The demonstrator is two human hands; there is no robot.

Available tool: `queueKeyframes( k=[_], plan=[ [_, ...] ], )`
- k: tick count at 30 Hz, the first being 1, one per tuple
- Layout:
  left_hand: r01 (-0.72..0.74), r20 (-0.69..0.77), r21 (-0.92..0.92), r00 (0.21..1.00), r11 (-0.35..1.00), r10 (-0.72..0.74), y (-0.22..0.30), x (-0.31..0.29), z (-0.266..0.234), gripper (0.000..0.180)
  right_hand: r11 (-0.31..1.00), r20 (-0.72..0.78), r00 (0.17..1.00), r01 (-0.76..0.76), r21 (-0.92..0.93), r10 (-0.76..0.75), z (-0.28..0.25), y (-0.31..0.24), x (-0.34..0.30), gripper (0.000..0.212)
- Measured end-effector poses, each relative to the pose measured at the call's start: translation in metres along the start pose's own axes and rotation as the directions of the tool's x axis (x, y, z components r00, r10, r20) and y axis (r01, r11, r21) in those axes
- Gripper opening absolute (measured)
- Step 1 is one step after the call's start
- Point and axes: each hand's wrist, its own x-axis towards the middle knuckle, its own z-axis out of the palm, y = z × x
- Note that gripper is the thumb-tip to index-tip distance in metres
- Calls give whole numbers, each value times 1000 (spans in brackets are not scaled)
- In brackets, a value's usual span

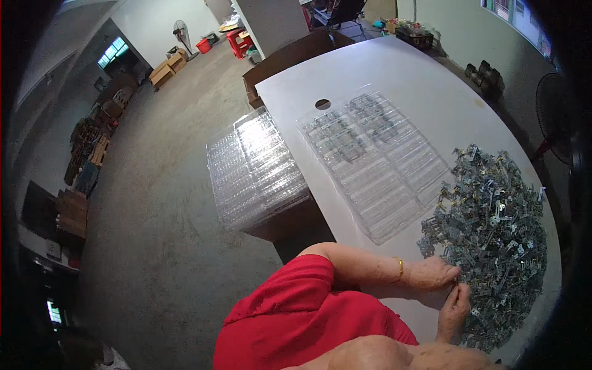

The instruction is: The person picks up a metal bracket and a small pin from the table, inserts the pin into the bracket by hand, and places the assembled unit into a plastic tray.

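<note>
A large heap of small silvery metal brackets [493, 240], some with brass-coloured bits, covers the right side of the white table. At its near left edge my left hand [436, 273], a gold bangle at the wrist, is closed with the fingertips pinched. Just below it my right hand [455, 308] is closed too, its fingertips almost meeting the left ones. Whatever sits between the fingers is too small and hidden to make out. Beyond my left forearm lies a clear plastic tray [388, 179] with rows of compartments; its far part holds several metal pieces, while its near rows look unfilled.
Left of the white table [419, 68], a stack of clear plastic trays [253, 166] rests on a brown box. The tabletop has a round hole [322, 104]. A black fan [555, 117] stands at the right, and cartons [166, 69] lie across the floor.
</note>
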Motion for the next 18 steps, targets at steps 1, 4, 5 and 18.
queueKeyframes(
  k=[1,4,5,18],
  plan=[
    [-6,0,1,1000,1000,6,-2,0,-2,23,1000,-5,1000,1,-2,-1,0,-1,2,13],
    [-39,54,-5,998,999,39,-4,-1,-7,24,995,-44,998,-50,92,54,0,0,5,12],
    [-31,28,-21,999,999,31,-3,-1,-7,25,996,-14,999,-31,86,33,-1,3,5,12],
    [84,57,-60,995,995,-81,5,-5,-23,28,997,13,999,52,-53,-51,-4,-20,7,15]
  ],
)
